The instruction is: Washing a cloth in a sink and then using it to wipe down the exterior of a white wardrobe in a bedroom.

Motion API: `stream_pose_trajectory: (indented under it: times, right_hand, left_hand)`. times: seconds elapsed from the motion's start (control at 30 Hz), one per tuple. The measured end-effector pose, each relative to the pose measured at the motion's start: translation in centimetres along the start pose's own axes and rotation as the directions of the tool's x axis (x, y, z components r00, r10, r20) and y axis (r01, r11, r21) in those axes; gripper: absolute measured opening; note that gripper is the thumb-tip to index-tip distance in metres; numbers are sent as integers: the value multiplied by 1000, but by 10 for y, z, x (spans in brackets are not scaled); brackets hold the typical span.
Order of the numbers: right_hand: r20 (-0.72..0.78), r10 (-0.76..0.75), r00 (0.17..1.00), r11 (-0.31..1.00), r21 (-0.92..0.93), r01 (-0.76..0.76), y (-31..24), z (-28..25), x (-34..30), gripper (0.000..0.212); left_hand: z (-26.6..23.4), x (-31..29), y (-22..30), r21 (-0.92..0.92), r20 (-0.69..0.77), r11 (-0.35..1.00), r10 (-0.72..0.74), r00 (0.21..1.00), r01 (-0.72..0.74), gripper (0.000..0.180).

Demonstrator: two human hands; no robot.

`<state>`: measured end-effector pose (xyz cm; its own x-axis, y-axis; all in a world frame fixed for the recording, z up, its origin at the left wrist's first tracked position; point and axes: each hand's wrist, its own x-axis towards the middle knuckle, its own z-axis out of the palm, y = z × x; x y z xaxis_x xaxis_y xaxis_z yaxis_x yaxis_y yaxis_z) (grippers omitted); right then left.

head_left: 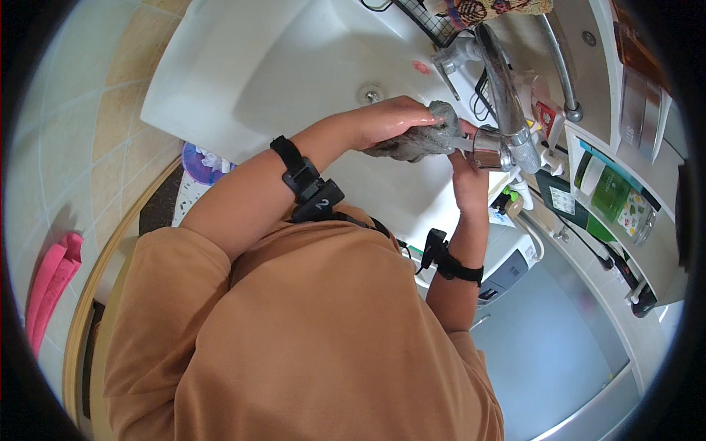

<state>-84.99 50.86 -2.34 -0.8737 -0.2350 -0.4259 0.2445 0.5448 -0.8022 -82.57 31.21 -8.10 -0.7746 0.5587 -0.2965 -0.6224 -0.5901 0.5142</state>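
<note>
A wet grey cloth point(423, 141) is bunched up over the white sink point(309, 81). My left hand point(393, 120) is closed on its left part, with the skin shining wet. On the cloth's right edge is my right hand point(469, 180), its fingers closed there and partly hidden by the chrome faucet point(491, 149). The faucet's spout end points left at the cloth, right between my hands, and water seems to run from it onto the cloth.
The drain point(371, 94) lies beyond my left hand. A black wire rack point(426, 22) stands at the sink's far rim. To the right are a shelf point(618, 191) with bottles and a white appliance point(507, 264). A purple basin point(202, 163) sits at left, near pink slippers point(55, 287).
</note>
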Motion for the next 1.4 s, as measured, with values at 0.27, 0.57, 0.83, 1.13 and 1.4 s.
stream_pose_trajectory:
  times: [0.27, 0.57, 0.83, 1.13, 1.4]
  right_hand:
    - [-84, -305, 949, 928, 198, 316, 1, 30, -10, 49]
    - [25, -156, 987, 974, -165, 158, 22, -30, -4, 25]
    - [71, -54, 996, 988, 147, 43, 21, 6, -8, 30]
    - [-22, -105, 994, 945, -315, 93, 17, -3, -14, 25]
    - [-87, -157, 984, 983, 83, 164, 10, 19, -14, 28]
  left_hand:
    - [9, 6, -10, -252, -54, 968, 0, 999, -14, 39]
    - [4, -8, -4, -231, -154, 965, 88, 984, -123, 36]
    - [7, -5, -2, -309, 37, 949, 79, 996, -64, 39]
    - [4, -5, -9, -207, -214, 970, 82, 973, -127, 32]
    - [-48, 11, -33, -55, -588, 998, -36, 808, 4, 26]
